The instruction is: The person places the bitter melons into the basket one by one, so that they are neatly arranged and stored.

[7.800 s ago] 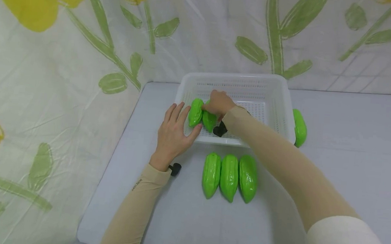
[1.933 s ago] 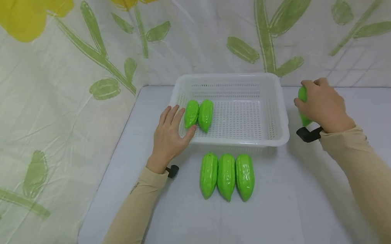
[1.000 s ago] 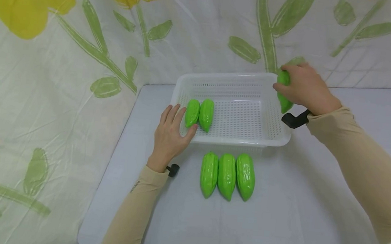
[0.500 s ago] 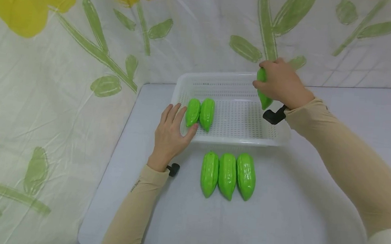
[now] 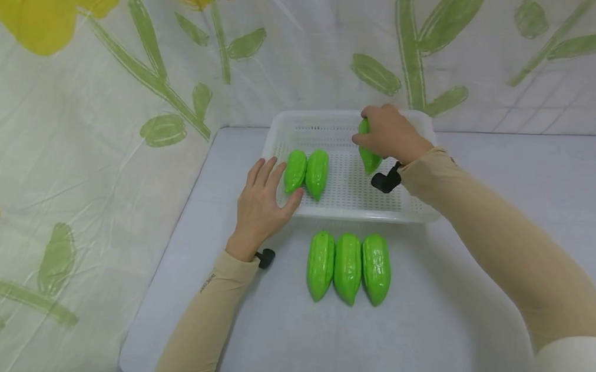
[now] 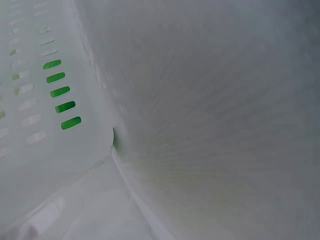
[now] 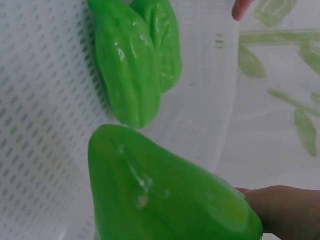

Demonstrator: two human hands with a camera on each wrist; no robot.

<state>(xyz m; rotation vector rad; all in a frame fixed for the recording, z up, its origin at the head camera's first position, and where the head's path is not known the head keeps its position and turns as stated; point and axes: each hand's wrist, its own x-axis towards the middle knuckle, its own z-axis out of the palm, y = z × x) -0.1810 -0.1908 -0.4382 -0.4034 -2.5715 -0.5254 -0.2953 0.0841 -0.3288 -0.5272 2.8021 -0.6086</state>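
A green pod [image 5: 369,160] has swung leftward over the basket [image 5: 348,214], pinched in the right hand [image 5: 395,134]. The left hand [image 5: 261,209] has fingers spread, two pods [image 5: 316,174] just right of them.

The left hand [image 5: 261,206] is outstretched, the right hand [image 5: 392,134] curled.

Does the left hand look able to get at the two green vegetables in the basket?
Probably yes: the left hand is close beside the two vegetables, at the left rim of the basket, and the right hand, holding another vegetable, is off to their right.
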